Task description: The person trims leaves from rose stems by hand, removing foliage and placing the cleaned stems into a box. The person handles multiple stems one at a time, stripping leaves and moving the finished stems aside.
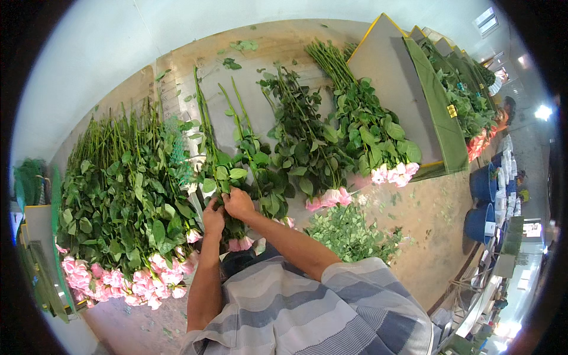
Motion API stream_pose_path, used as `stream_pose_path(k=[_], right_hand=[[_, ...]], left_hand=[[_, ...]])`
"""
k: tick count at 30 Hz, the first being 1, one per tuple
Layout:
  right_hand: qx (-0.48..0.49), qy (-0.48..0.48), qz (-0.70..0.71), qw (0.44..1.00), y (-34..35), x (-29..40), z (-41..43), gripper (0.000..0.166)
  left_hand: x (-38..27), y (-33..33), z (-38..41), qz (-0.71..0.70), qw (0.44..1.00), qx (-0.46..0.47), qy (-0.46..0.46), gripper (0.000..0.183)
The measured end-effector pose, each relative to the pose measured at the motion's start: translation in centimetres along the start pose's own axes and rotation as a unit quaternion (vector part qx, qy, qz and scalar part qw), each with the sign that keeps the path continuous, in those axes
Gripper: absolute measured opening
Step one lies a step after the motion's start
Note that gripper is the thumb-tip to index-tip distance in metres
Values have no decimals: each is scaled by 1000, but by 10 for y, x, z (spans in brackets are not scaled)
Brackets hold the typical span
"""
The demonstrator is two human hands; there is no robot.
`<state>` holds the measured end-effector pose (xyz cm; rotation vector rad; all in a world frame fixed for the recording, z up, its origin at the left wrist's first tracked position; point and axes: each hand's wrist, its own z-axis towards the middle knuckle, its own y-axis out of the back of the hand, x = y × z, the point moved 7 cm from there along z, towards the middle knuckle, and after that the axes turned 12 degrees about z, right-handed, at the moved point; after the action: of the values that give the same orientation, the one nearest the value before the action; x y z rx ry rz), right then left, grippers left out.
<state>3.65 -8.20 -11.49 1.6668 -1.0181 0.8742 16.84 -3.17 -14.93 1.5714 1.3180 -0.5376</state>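
My left hand point(214, 218) and my right hand point(238, 204) meet close together in front of my body. Both are closed about the leafy part of a few long rose stems point(204, 115), whose bare cut ends point to the far side of the table. Fingers and leaves hide the exact grip. Pink rose heads point(241, 243) hang on the near side, below my hands. Just right of them lie two more rose stems point(242, 117). A large heap of pink roses point(128, 191) spreads to the left, its blooms over the near table edge.
Two rose bunches, one dark-leaved point(306, 137) and one with thick stems point(368, 115), lie to the right. Beyond them stands a green-edged grey divider point(395, 93). Cut leaves point(350, 230) are piled on the floor. Blue buckets point(480, 222) stand at far right.
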Motion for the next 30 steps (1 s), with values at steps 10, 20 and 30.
stream_pose_path(k=[10,20,30], right_hand=[[-34,-68,-58,995,13,-14,7,31],[-73,-27,-86,993,18,-12,7,29],[-60,-39,-75,995,21,-12,4,30]], left_hand=[[-8,9,-11,106,992,-74,-1,38],[-17,7,-18,25,999,-22,27,43],[-8,7,-16,-43,998,-16,32,41]])
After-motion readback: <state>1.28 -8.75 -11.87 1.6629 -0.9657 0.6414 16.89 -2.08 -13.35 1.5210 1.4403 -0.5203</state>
